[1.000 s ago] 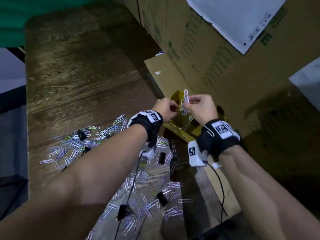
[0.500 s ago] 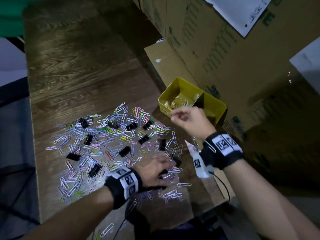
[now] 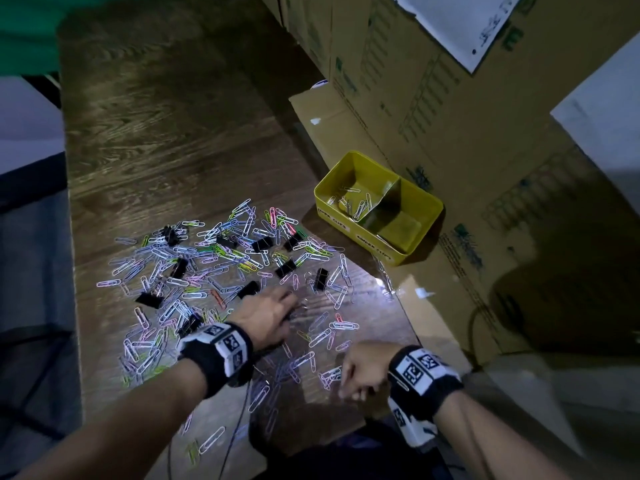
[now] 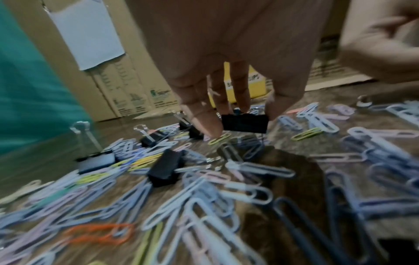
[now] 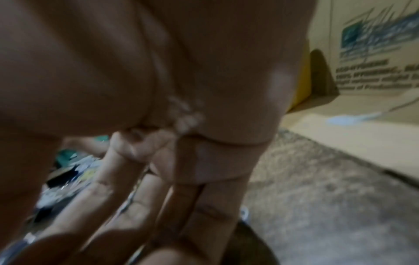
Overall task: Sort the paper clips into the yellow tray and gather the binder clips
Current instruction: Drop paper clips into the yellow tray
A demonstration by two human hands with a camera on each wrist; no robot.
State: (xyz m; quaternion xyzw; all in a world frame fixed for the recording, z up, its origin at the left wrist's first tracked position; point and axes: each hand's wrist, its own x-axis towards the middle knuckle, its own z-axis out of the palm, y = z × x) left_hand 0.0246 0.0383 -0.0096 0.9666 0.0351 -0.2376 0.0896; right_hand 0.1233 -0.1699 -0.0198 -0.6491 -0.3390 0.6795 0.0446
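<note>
While paper clips [image 3: 180, 268] and black binder clips [image 3: 179, 266] lie strewn over the bench [image 3: 145, 140], the left hand [image 3: 266, 317], further into the pile than half a second ago, pinches a black binder clip [image 4: 244, 123] between its fingertips [image 4: 208, 122] just above the heap. Right of it, the right hand [image 3: 363, 370] has pulled back from the tray [image 3: 420, 233] to the near bench edge, its grip loosely curled; whether it holds anything I cannot tell. A few paper clips lie in the tray's left compartment.

left hand [image 3: 268, 315] fingers pinching, right hand [image 3: 363, 370] loosely curled
</note>
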